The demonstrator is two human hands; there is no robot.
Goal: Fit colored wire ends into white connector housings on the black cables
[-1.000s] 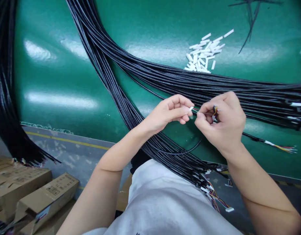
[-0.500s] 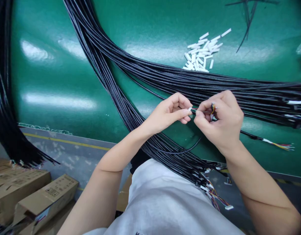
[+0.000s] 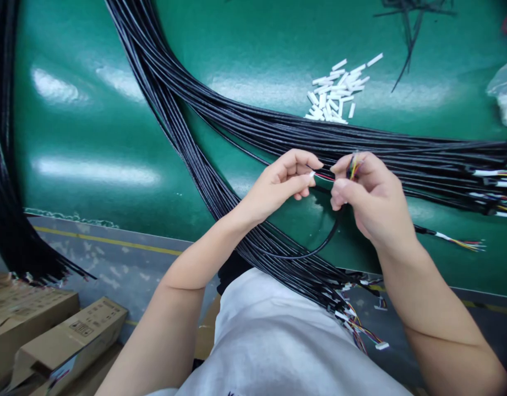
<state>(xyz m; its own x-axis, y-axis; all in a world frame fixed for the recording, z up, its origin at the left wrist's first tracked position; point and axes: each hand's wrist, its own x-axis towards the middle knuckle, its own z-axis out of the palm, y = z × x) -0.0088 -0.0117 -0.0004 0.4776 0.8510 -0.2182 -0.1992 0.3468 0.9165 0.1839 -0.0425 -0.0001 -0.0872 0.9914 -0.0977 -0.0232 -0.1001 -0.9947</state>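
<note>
My left hand (image 3: 287, 179) pinches a small white connector (image 3: 312, 174) between thumb and fingers. Thin red, white and green wires (image 3: 324, 177) run from it toward my right hand (image 3: 363, 190). That hand is closed on the wires, and a tuft of yellow and other coloured wires (image 3: 354, 166) sticks up between its fingers. A black cable (image 3: 332, 234) loops down below the right hand toward the near bundle. Both hands are above the table, just in front of the long black cable bundle (image 3: 261, 124).
White connector housings (image 3: 336, 91) lie piled behind the bundle. Thin black strips (image 3: 410, 33) and a clear bag (image 3: 505, 93) are at the far right. A second cable bundle (image 3: 203, 181) hangs over the near table edge. Cardboard boxes (image 3: 67, 335) stand on the floor at the lower left.
My hands have moved slightly apart, baring more of the wires between them. The right hand has turned and loosened, and the coloured tuft and black cable loop show more.
</note>
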